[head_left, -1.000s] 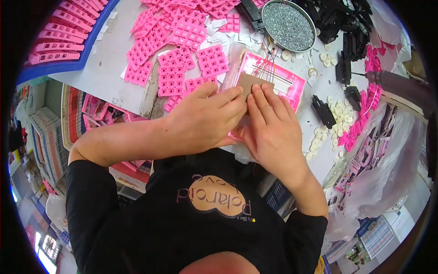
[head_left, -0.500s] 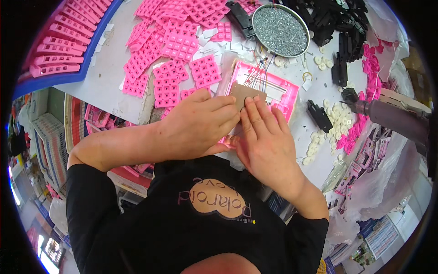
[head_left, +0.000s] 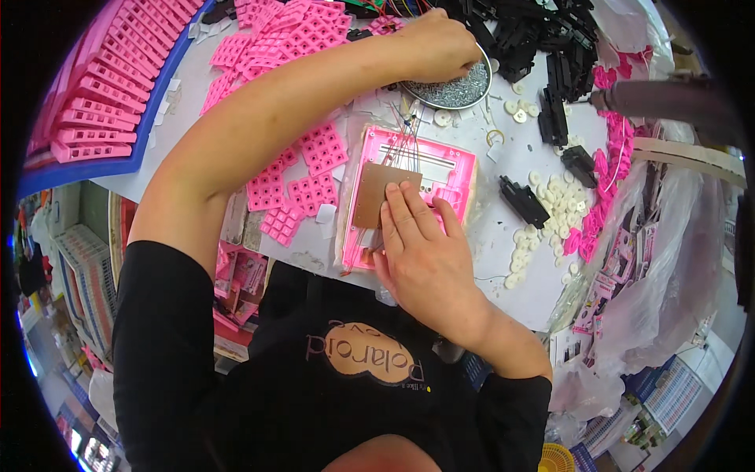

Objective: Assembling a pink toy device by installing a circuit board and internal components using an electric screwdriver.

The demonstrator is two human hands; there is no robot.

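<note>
My right hand [head_left: 431, 259] lies with fingers stretched out, their tips pressing on a brown circuit board [head_left: 377, 185]. The board sits in a pink plastic housing [head_left: 464, 177], and thin wires [head_left: 405, 141] run from its far edge. My left hand [head_left: 442, 49] is over a round metal bowl of small silver screws [head_left: 458, 93], with its fingers curled together; their tips are hidden, so I cannot see what is between them.
Pink keypads [head_left: 321, 149] are heaped to the left, beside a blue tray of pink parts [head_left: 145, 145]. To the right lie white round pieces [head_left: 562, 197], black plastic parts [head_left: 524, 202] and pink pieces [head_left: 578, 244]. A dark cylindrical tool [head_left: 661, 98] extends in from the right edge.
My left hand has left the board and reached out to the screw bowl. My right hand still presses the board, which with its housing now appears further left in view.
</note>
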